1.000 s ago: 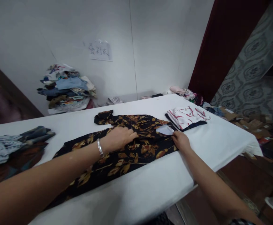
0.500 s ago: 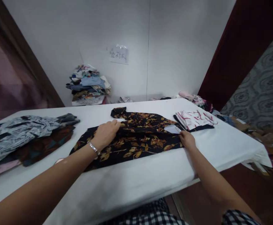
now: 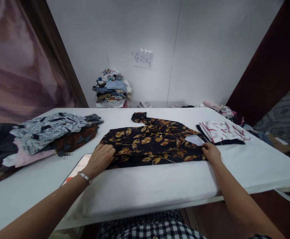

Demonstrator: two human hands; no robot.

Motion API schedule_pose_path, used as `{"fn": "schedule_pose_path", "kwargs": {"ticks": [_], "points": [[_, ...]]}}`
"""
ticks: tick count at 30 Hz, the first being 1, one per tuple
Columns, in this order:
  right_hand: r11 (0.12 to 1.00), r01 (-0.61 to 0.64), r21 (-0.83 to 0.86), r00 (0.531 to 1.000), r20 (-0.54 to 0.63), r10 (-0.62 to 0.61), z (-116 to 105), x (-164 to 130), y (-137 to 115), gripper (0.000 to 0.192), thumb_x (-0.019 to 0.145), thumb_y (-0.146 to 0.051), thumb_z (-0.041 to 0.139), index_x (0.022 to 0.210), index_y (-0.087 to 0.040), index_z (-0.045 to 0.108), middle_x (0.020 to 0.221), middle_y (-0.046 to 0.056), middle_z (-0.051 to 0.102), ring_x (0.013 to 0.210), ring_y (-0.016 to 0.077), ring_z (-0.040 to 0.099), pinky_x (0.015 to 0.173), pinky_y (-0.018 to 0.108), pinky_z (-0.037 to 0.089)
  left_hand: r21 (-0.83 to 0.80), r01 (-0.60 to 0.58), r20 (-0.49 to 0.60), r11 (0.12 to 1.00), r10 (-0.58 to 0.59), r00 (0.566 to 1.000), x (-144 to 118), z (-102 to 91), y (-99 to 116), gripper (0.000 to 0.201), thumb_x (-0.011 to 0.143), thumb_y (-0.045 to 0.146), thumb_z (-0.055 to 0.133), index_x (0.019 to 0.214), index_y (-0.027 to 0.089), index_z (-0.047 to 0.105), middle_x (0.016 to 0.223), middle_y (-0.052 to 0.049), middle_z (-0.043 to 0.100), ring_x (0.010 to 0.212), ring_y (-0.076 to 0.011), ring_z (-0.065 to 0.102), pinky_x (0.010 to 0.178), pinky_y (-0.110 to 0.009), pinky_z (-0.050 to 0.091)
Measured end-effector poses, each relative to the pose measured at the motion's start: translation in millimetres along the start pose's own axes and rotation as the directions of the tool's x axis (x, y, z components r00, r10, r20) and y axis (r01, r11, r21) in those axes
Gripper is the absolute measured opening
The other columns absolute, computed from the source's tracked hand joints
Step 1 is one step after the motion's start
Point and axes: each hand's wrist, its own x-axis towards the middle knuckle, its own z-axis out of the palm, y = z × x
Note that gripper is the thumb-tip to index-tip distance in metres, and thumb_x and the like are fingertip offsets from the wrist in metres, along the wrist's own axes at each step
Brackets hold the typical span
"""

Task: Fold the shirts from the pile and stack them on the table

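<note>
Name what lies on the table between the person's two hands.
In the head view, the black leaf-print shirt spans the stretch: the left hand rests on one end, the right hand on the other.

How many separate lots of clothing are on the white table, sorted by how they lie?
Spread flat under both hands: 1, black leaf-print garment
Folded: 1, white and red garment
Loose heaps: 2, left heap and far-right heap
Total: 4
</note>
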Motion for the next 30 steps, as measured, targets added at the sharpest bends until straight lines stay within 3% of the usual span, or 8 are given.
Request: {"fn": "schedule_pose_path", "kwargs": {"ticks": [7, 11, 17, 20, 23, 25, 27, 30], "points": [[1.0, 0.011, 0.004, 1.0, 0.006, -0.011, 1, 0, 4, 0.027, 0.076, -0.027, 0.046, 0.09, -0.018, 0.069, 0.097, 0.008, 0.067, 0.09, 0.0232, 0.06, 0.073, 0.03, 0.043, -0.067, 0.049, -0.063, 0.997, -0.054, 0.997, -1, -7.0, -9, 0.023, 0.088, 0.014, 0.04, 0.073, 0.02, 0.056, 0.075, -0.007, 0.057, 0.074, -0.023, 0.055, 0.075, -0.039, 0.038], [1.0, 0.001, 0.017, 1.0, 0.012, -0.001, 1, 1, 5, 0.025, 0.075, -0.027, 0.046, 0.084, -0.02, 0.069, 0.094, 0.008, 0.068, 0.087, 0.023, 0.06, 0.071, 0.03, 0.043, -0.175, -0.043, 0.024, 0.984, 0.048, 0.999, -13, 2.2, -3, 0.024, 0.087, 0.009, 0.038, 0.076, 0.019, 0.057, 0.079, -0.007, 0.059, 0.077, -0.0218, 0.055, 0.077, -0.038, 0.04], [0.999, -0.025, 0.041, 0.999, 0.026, 0.024, 0, 1, 4, 0.027, 0.074, -0.028, 0.046, 0.084, -0.02, 0.07, 0.095, 0.008, 0.069, 0.088, 0.0241, 0.061, 0.07, 0.031, 0.043, -0.293, 0.102, 0.102, 0.951, -0.075, 0.992, -30, 7.8, 3, 0.02, 0.084, 0.012, 0.041, 0.08, 0.018, 0.059, 0.083, -0.007, 0.062, 0.079, -0.0211, 0.057, 0.074, -0.036, 0.043], [0.981, -0.124, 0.15, 0.992, 0.034, 0.12, -3, 4, 6, 0.029, 0.071, -0.028, 0.048, 0.086, -0.02, 0.071, 0.096, 0.008, 0.07, 0.088, 0.0248, 0.063, 0.072, 0.031, 0.046, -0.336, 0.106, 0.053, 0.936, -0.094, 0.994, -39, 8.5, 4, 0.021, 0.088, 0.027, 0.046, 0.096, 0.019, 0.063, 0.1, -0.009, 0.065, 0.093, -0.0231, 0.06, 0.083, -0.038, 0.046], [0.944, -0.21, 0.253, 0.977, 0.033, 0.208, -10, 2, 4, 0.033, 0.069, -0.025, 0.048, 0.091, -0.018, 0.071, 0.095, 0.008, 0.072, 0.088, 0.0254, 0.065, 0.076, 0.033, 0.048, -0.346, 0.097, -0.011, 0.933, -0.107, 0.994, -49, 12.5, 3, 0.043, 0.083, 0.044, 0.056, 0.119, 0.021, 0.059, 0.125, -0.012, 0.061, 0.114, -0.0273, 0.056, 0.096, -0.041, 0.044], [0.961, -0.091, 0.261, 0.994, -0.029, 0.102, -16, -5, -5, 0.036, 0.071, -0.026, 0.048, 0.097, -0.016, 0.07, 0.102, 0.011, 0.07, 0.096, 0.0268, 0.063, 0.085, 0.037, 0.048, -0.324, 0.088, -0.013, 0.942, -0.097, 0.995, -54, 16.3, 1, 0.047, 0.082, 0.041, 0.057, 0.124, 0.02, 0.057, 0.131, -0.013, 0.058, 0.12, -0.0286, 0.053, 0.101, -0.043, 0.042], [0.957, 0.153, 0.248, 0.988, -0.074, -0.138, -20, -18, -17, 0.037, 0.077, -0.03, 0.048, 0.106, -0.017, 0.068, 0.112, 0.011, 0.067, 0.106, 0.0272, 0.06, 0.095, 0.041, 0.044, -0.298, 0.101, 0.016, 0.949, -0.101, 0.995, -56, 21.0, -2, 0.042, 0.084, 0.026, 0.052, 0.125, 0.019, 0.058, 0.131, -0.013, 0.058, 0.121, -0.028, 0.053, 0.103, -0.045, 0.041], [0.866, 0.435, 0.246, 0.891, 0.022, -0.453, -21, -39, -34, 0.042, 0.084, -0.039, 0.052, 0.12, -0.021, 0.062, 0.127, 0.01, 0.061, 0.119, 0.0276, 0.054, 0.103, 0.046, 0.039, -0.269, 0.162, 0.086, 0.949, -0.144, 0.986, -51, 29.4, -4, 0.049, 0.079, 0.008, 0.041, 0.124, 0.018, 0.059, 0.127, -0.012, 0.062, 0.117, -0.026, 0.056, 0.1, -0.044, 0.043]]}}
